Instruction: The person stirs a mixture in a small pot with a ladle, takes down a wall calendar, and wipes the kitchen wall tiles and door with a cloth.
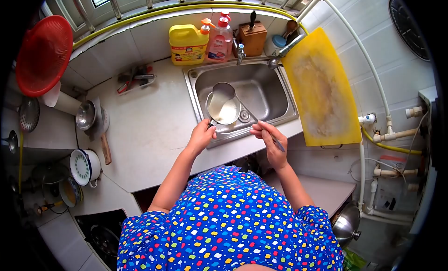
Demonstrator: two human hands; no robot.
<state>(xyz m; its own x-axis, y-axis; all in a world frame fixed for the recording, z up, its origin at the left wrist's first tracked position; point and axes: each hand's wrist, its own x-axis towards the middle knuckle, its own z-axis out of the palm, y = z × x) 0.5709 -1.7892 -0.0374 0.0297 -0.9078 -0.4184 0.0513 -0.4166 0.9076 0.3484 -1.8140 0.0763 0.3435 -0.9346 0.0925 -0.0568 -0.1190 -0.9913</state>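
A: what's the room like around that rectangular stainless steel sink point(268, 91)?

B: tight tiled kitchen tbh. Smooth off-white counter point(144, 131) left of the sink, metal window bars point(113, 4) behind it, white plastic pipes point(361, 168) up the wall to its right.

A: lots of stuff crowding it?

B: yep, left to right: round red plastic colander point(45, 55) high up, far left of the sink, then a dark-rimmed white pot point(85, 167) and a broad metal tool with a brown wooden handle point(106, 149). Nearer the sink, a shallow white tray of red- and black-handled tools point(135, 81). Left hand point(201, 135) is by the sink's front-left corner, wrapped round the dark handle of a small round metal saucepan point(208, 108) that's over the basin, blocking part of it. Behind the sink: yellow plastic jug point(188, 45), clear pink bottle point(219, 42), brown wooden knife block point(252, 38). Right hand point(269, 133), at the sink's front edge, grips a long-handled metal ladle point(224, 89), bowl over the saucepan. Large yellow cutting board point(322, 93) just right of the sink.

A: textures?

B: saucepan's got pale, cloudy liquid, sink's shiny with rounded corners, cutting board's blotchy greyish-brown across the middle.
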